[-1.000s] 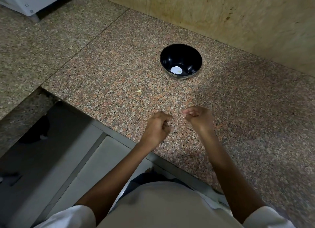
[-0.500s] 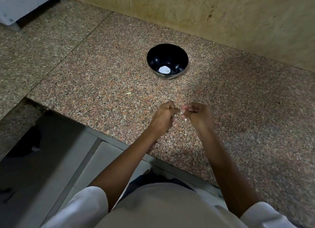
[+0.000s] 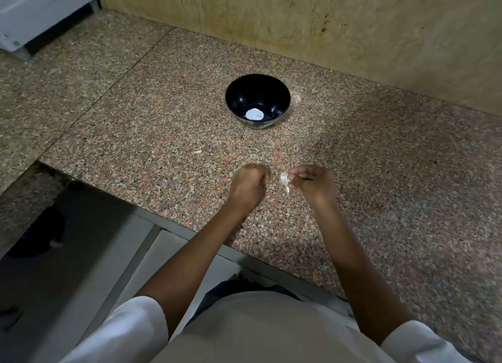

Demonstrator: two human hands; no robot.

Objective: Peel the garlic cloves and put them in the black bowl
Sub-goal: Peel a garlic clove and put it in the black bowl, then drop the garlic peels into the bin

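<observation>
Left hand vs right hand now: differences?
Right hand pinches a white papery garlic piece; left hand is curled, its contents hidden. Right hand's fingertips show, pointing toward the left hand; left hand shows only its back. Both hover above the speckled granite counter.

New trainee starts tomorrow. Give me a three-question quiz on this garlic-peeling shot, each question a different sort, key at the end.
1. True or false: the round black bowl stands on the speckled granite countertop, beyond both hands and touching neither.
2. What does the right hand pinch? A) a knife B) a white piece of garlic C) a spoon
3. Fill in: the left hand has its fingers ___, hiding whatever it may hold.
Key: 1 true; 2 B; 3 curled.
</observation>
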